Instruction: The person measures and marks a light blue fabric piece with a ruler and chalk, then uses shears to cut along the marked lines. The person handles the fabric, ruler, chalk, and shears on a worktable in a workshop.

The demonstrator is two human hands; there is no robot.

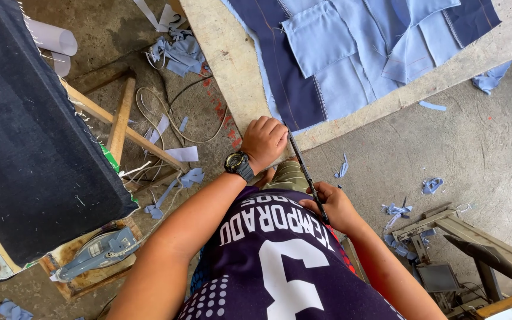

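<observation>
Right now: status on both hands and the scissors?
Left hand fisted on table edge, holding nothing visible. Right hand shut on scissors, tips near navy cloth. Nothing between.

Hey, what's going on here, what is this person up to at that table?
A person stands at a worktable seen from above. The left hand, with a black wristwatch on it, is closed in a fist on the table's edge beside stacked fabric pieces in dark and light blue. The right hand holds a long thin dark tool, possibly scissors, close to the body, pointing toward the fabric. Blue scraps litter the concrete floor, and an iron rests on a wooden stand at left.
</observation>
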